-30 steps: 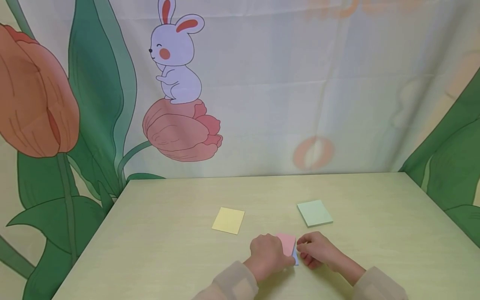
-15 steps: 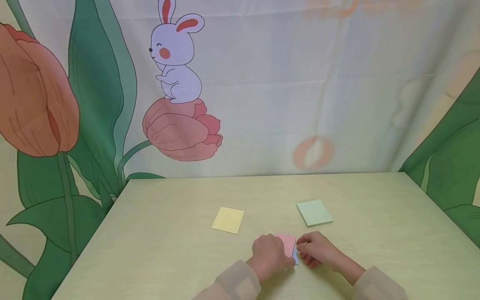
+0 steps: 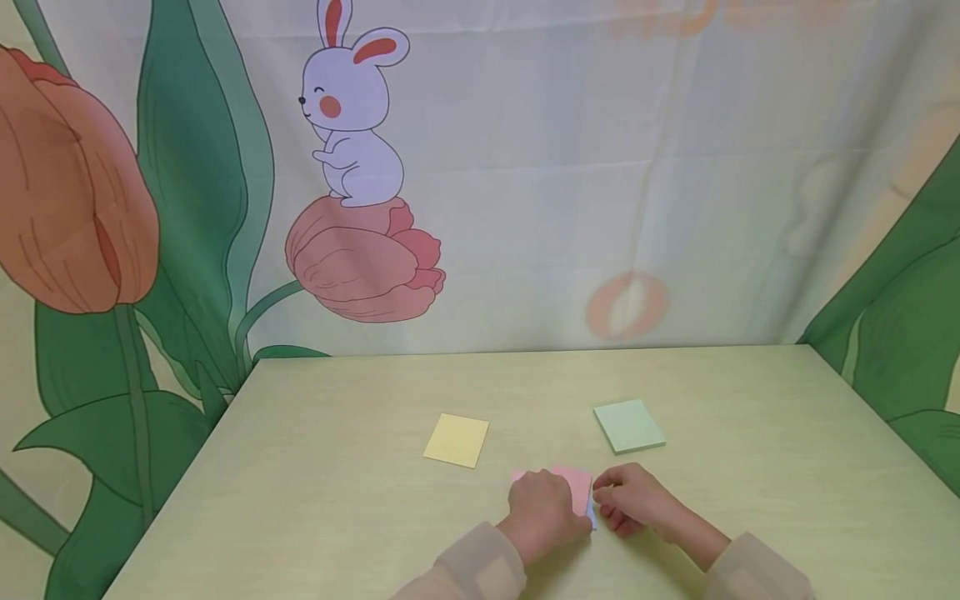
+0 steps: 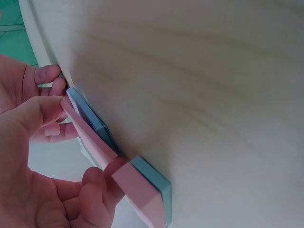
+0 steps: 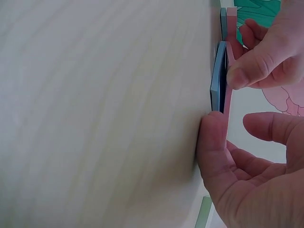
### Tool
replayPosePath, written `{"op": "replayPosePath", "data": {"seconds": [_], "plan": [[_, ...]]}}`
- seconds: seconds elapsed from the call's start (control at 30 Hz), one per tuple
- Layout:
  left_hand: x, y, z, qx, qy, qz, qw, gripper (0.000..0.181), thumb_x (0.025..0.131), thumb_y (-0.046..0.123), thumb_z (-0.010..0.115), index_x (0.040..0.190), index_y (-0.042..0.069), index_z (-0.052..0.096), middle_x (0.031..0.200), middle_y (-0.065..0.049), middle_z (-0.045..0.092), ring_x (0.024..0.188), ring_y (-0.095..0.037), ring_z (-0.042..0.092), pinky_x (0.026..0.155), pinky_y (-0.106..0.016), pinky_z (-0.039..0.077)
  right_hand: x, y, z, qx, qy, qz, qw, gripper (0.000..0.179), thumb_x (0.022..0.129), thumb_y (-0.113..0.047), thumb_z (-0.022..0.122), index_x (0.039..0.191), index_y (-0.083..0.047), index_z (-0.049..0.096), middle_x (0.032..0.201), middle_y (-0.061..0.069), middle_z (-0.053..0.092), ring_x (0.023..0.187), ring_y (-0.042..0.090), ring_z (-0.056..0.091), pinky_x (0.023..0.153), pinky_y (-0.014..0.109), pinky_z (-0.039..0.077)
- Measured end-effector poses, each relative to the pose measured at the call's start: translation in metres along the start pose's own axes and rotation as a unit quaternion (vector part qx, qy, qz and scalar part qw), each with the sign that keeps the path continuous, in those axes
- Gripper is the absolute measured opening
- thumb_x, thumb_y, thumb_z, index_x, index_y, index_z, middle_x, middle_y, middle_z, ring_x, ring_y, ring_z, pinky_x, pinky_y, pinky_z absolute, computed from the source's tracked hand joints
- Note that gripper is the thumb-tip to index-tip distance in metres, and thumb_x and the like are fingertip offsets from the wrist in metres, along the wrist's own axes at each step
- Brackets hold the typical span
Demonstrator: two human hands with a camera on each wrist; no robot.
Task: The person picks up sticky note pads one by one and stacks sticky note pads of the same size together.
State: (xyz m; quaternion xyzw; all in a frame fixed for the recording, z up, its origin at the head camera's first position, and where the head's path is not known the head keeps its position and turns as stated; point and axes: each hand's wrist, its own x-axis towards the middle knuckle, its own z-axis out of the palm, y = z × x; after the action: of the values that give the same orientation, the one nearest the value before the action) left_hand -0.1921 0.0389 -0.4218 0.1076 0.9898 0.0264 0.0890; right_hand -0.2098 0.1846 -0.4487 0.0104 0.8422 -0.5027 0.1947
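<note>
My left hand [image 3: 546, 514] holds the pink sticky note pad [image 3: 576, 490] between thumb and fingertips, over a blue sticky note pad [image 3: 591, 514]. Seen from the left wrist, the pink pad [image 4: 90, 135] leans slightly away from the blue one [image 4: 97, 124]. Another pink piece [image 4: 138, 191] with a blue pad [image 4: 154, 176] behind it lies beyond my left fingertips. My right hand [image 3: 633, 500] touches the end of the nearer stack with a fingertip [image 5: 213, 124], its thumb [image 5: 268, 126] apart from the pads. My left hand hides most of the pads in the head view.
A yellow sticky note pad [image 3: 457, 441] lies behind and left of my hands. Behind my right hand is a green pad [image 3: 629, 426]. The pale wooden table [image 3: 315, 483] reaches back to a printed cloth [image 3: 525, 192] with a rabbit and tulips.
My left hand has shifted slightly to the right, and a pink corner now shows at its left. My right hand stays in place.
</note>
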Motion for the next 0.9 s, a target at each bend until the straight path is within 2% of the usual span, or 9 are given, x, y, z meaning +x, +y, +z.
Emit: {"op": "replayPosePath", "data": {"seconds": [0.37, 0.9], "plan": [[0.0016, 0.0036, 0.0086, 0.009, 0.016, 0.001, 0.9998, 0.046, 0.070, 0.056, 0.059, 0.061, 0.011, 0.054, 0.059, 0.001, 0.048, 0.058, -0.013, 0.048, 0.048, -0.025, 0.038, 0.0003, 0.0019, -0.0007, 0.001, -0.010, -0.012, 0.9999, 0.025, 0.082, -0.011, 0.051, 0.100, 0.005, 0.057, 0.063, 0.004, 0.054, 0.050, 0.010, 0.051, 0.045, 0.024, 0.048], [-0.0064, 0.0029, 0.0062, -0.005, 0.026, 0.029, 0.9993, 0.047, 0.073, 0.055, 0.058, 0.058, 0.011, 0.053, 0.056, 0.002, 0.045, 0.054, -0.011, 0.045, 0.044, -0.023, 0.037, 0.0009, 0.0041, -0.0033, 0.013, -0.025, -0.022, 0.9994, 0.027, 0.082, -0.011, 0.049, 0.101, 0.007, 0.056, 0.063, 0.004, 0.060, 0.051, 0.009, 0.053, 0.046, 0.023, 0.048]]}}
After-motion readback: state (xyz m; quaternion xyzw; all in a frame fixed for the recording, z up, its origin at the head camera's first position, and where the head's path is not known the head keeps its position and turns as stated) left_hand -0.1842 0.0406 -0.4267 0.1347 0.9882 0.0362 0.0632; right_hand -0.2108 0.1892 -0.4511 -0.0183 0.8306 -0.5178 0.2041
